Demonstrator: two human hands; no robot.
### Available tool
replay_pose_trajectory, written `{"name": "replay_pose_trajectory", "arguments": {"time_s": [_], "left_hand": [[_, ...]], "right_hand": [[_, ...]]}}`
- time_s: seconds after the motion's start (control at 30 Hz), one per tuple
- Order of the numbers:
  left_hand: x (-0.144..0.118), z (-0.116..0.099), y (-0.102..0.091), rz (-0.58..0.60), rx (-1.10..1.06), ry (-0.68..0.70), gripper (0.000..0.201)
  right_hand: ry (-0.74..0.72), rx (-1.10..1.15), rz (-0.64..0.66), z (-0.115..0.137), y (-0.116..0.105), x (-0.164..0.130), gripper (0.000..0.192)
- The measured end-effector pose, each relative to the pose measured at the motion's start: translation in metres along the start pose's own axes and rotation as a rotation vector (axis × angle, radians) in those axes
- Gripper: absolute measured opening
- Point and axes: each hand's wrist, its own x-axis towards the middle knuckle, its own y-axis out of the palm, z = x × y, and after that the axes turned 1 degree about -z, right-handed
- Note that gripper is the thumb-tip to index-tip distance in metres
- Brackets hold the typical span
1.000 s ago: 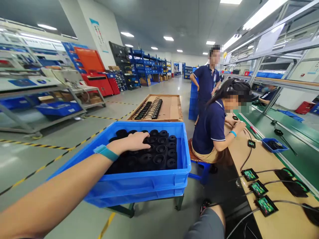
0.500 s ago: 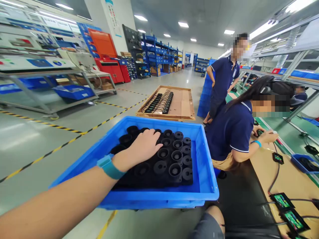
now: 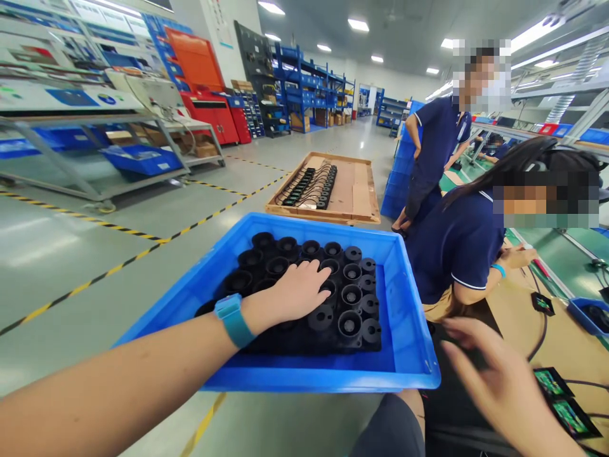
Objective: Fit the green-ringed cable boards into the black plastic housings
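Observation:
A blue plastic crate (image 3: 404, 330) stands in front of me, filled with several round black parts (image 3: 349, 298) packed in rows. My left hand (image 3: 297, 293) lies palm down on those parts near the crate's middle, fingers spread, with a teal band on the wrist. Whether its fingers grip a part is hidden under the palm. My right hand (image 3: 504, 381) hovers blurred at the lower right, just outside the crate's right corner, fingers apart and holding nothing.
A seated person in a navy shirt (image 3: 461, 247) works at the bench right of the crate; another person (image 3: 435, 146) stands behind. A wooden tray of cabled parts (image 3: 354, 197) lies beyond the crate. Small lit screens (image 3: 549, 384) sit on the bench.
My right hand has come into view at the lower right. The view has shifted closer to the crate, and my left hand has slid slightly toward the crate's centre.

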Motion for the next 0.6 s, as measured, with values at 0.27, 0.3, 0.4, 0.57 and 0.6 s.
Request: {"name": "replay_pose_trajectory", "arguments": {"time_s": [0.27, 0.3, 0.4, 0.57, 0.6], "left_hand": [[0.014, 0.009, 0.014, -0.012, -0.02, 0.058, 0.032], [0.015, 0.009, 0.014, -0.007, -0.026, 0.053, 0.032], [0.017, 0.009, 0.012, -0.004, -0.026, 0.043, 0.031], [0.024, 0.005, 0.009, -0.015, -0.051, 0.044, 0.028], [0.026, 0.005, 0.01, -0.018, -0.054, 0.05, 0.026]], "right_hand": [[-0.119, -0.34, 0.601, 0.092, 0.126, 0.119, 0.066], [-0.12, -0.363, 0.618, 0.092, 0.131, 0.122, 0.062], [-0.184, -0.384, 0.597, 0.092, 0.138, 0.127, 0.053], [-0.217, -0.401, 0.591, 0.101, 0.144, 0.132, 0.039], [-0.198, -0.403, 0.577, 0.104, 0.145, 0.132, 0.039]]}}
